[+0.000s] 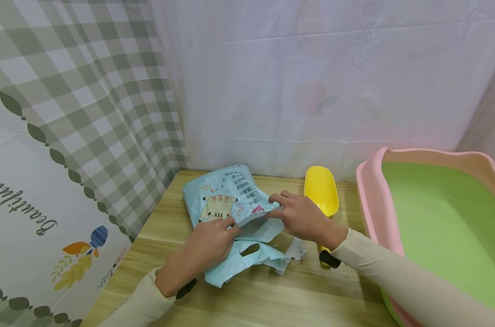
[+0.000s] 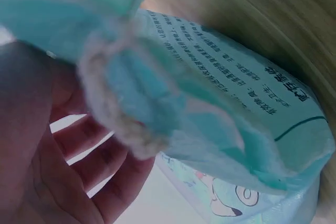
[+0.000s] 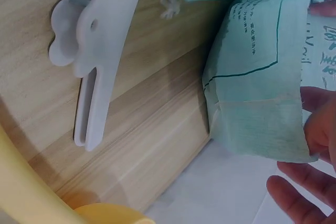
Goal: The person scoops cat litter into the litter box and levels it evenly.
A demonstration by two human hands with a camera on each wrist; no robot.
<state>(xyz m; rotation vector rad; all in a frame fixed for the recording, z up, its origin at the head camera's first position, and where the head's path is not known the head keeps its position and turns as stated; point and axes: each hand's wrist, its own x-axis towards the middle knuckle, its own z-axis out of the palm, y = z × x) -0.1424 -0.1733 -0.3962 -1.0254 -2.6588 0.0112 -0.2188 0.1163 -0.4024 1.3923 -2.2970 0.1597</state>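
Note:
A light-blue cat litter bag [image 1: 222,186] with a cartoon cat lies on the wooden table, its mouth parted and grey granules showing inside. My left hand [image 1: 210,240] pinches the near left edge of the mouth. At the right edge, my right hand [image 1: 302,218] pinches the plastic between thumb and fingers; the right wrist view shows this grip on the bag [image 3: 252,87]. A torn strip [image 1: 243,263] with a handle hole hangs toward the front. In the left wrist view, a blurred pale cord [image 2: 121,124] crosses before the left fingers.
A white bag clip [image 3: 105,35] with a cloud-shaped end lies right of the torn strip. Behind the right forearm is a yellow scoop [image 1: 322,193]. A large litter box with a pink rim [image 1: 374,204] and green inside stands at the right. Curtains hang behind and left.

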